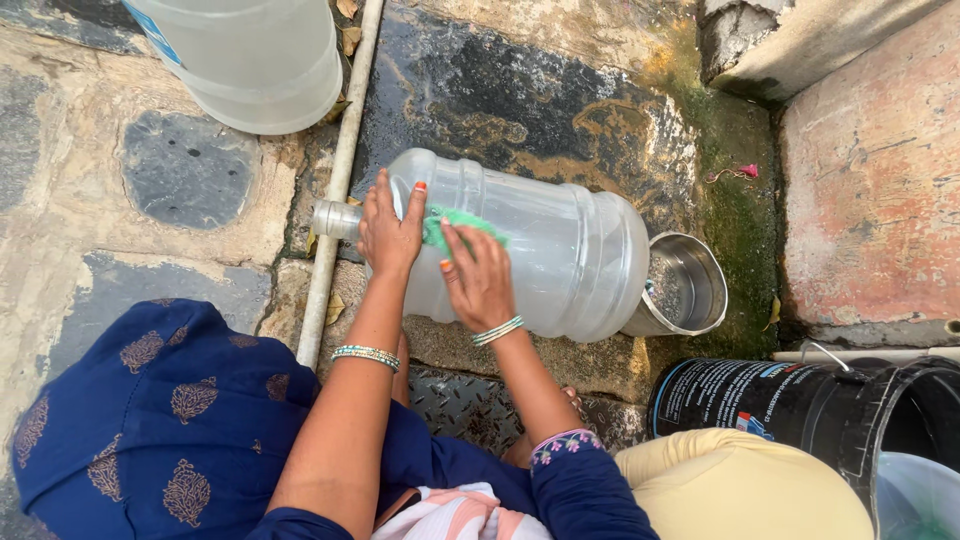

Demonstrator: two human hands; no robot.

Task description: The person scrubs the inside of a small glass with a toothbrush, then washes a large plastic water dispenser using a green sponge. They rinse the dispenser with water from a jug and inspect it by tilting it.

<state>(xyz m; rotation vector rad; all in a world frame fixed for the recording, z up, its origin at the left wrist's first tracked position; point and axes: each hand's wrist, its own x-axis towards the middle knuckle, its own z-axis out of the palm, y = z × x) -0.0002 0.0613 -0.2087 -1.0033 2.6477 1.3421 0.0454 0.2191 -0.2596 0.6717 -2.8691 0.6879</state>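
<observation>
A large clear plastic water jug lies on its side on the wet stone floor, its neck pointing left. My left hand presses on the jug's shoulder near the neck, fingers spread, holding it steady. My right hand grips a green scrub pad and presses it against the jug's upper side. Both wrists wear bangles.
A second clear jug stands at the top left. A white pipe runs along the floor beside the jug's neck. A steel pot sits at the jug's base. A black bucket stands at the lower right. A reddish wall rises at the right.
</observation>
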